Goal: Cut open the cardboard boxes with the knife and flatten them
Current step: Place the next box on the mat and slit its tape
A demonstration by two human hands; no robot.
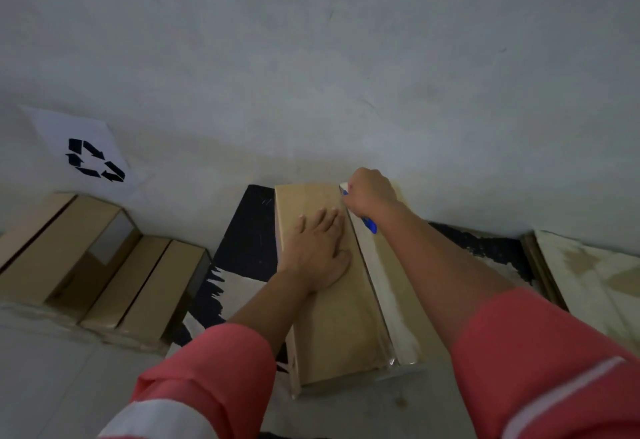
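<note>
A long brown cardboard box (332,328) lies in front of me on a black mat, with a strip of clear tape (384,286) running along its top seam. My left hand (320,248) lies flat on the box top, fingers straight, just left of the tape. My right hand (370,193) grips a blue-handled knife (371,225) at the far end of the taped seam. The blade itself is hidden under the hand.
The black mat (247,234) sits against a grey wall. To the left stand two open cardboard boxes (65,248) (156,286) below a white recycling sign (86,151). Flattened cardboard (588,272) lies at the right.
</note>
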